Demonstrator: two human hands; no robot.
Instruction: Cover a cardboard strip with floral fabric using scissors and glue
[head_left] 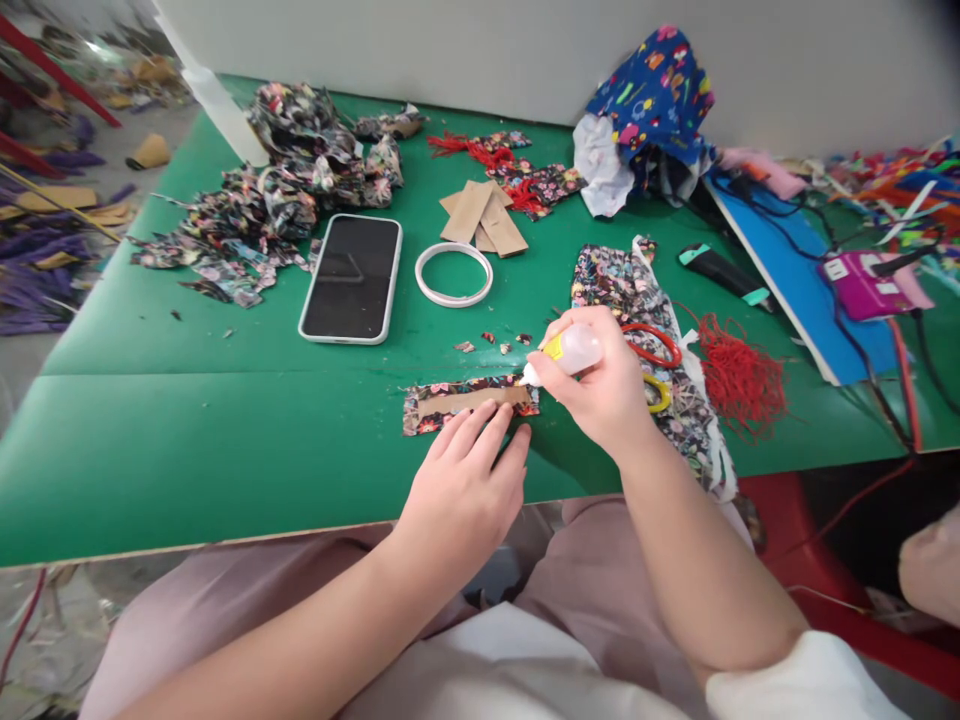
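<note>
— Our right hand (600,385) is wrapped around the small glue bottle (571,351), nozzle tipped down at the right end of the cardboard strip (474,399). That strip lies on the floral fabric piece (465,404), close to the near edge of the green table (187,440).

— And our left hand (465,490) lies flat, fingers spread, grasping nothing, fingertips pressing the lower edge of the fabric piece.

— That is where we see the first risk. Our fingertips sit just beside the strip, so if we squeeze too hard, glue may well run out onto them or onto the printed side of the cloth.

— Also, we only pin the lower edge. If the nozzle drags, the strip could slide crooked on the fabric, since nothing visible holds its far side.

— The piece is near the table edge too. A nudge from our left wrist might push it off toward our lap.

— What about the clutter? The little fabric scraps (495,342) lie just behind the strip; they could stick to wet glue if anything shifts.

— The phone (351,278) and the white ring (454,274) are well apart, so we judge them safe from drips. The red thread (739,375) and the scissors (651,368) sit right under our right wrist, where we might snag them.
</note>
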